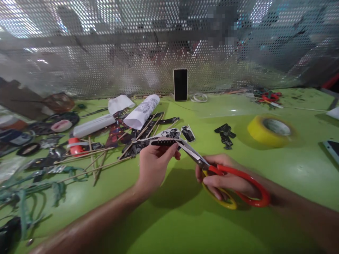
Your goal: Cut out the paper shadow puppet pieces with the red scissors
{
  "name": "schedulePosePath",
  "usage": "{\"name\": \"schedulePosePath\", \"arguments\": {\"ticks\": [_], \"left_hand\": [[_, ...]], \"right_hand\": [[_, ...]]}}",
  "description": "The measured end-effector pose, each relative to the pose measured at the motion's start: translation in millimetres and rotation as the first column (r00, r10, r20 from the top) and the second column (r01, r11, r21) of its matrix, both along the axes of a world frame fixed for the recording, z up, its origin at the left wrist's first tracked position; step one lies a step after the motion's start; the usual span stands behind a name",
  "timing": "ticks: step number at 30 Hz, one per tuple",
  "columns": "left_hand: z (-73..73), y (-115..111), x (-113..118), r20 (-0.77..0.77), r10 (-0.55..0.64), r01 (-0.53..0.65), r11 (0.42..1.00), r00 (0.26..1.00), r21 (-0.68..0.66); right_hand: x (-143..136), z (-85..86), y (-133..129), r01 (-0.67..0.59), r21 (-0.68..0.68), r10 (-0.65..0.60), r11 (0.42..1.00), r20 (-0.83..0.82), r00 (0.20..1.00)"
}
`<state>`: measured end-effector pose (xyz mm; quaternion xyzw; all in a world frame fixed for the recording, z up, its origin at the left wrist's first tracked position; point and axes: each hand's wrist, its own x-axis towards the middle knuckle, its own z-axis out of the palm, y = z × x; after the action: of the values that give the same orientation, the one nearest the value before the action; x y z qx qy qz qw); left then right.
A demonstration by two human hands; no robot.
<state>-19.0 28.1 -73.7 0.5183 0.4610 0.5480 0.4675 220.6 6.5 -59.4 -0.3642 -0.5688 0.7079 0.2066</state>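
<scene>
My left hand [156, 164] pinches a black-and-white printed paper cutout [165, 142] between thumb and fingers. My right hand [225, 180] has its fingers through the handles of a pair of scissors [247, 178], one handle red and the other yellow. The slightly parted blades reach left to the right end of the cutout, close by my left thumb. Just behind lies a small black printed piece [188, 133] with a white border. Farther right, a dark jointed cutout figure [226, 135] lies flat on the green table [180, 218].
A yellow tape roll [270, 130] lies on the right. A phone [180, 85] leans against the perforated metal screen [119, 60]. Rolled printed paper [142, 112], thin sticks [99, 164], dark cutouts and green strips [23, 208] clutter the left side.
</scene>
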Motion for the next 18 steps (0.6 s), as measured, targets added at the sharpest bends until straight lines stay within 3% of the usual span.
{"name": "schedulePosePath", "arguments": {"ticks": [7, 13, 15, 18], "left_hand": [[1.6, -2, -2, -0.059, -0.015, 0.018, 0.998, 0.998, 0.053], [-0.3, -10, 0, -0.122, -0.041, 0.056, 0.991, 0.992, 0.124], [-1.9, -14, -1, -0.159, -0.046, 0.07, 0.987, 0.986, 0.147], [-3.8, -16, -5, -0.229, -0.039, 0.082, 0.98, 0.973, 0.183]], "right_hand": [[-4, 2.5, -5, 0.033, 0.069, -0.038, 0.997, 0.079, 0.996], [-16, 12.2, -15, 0.053, 0.333, -0.145, 0.941, 0.256, 0.956], [-19, 15.3, -19, 0.028, 0.516, -0.213, 0.856, 0.304, 0.928], [-23, 15.9, -23, -0.015, 0.799, -0.339, 0.601, 0.271, 0.901]]}}
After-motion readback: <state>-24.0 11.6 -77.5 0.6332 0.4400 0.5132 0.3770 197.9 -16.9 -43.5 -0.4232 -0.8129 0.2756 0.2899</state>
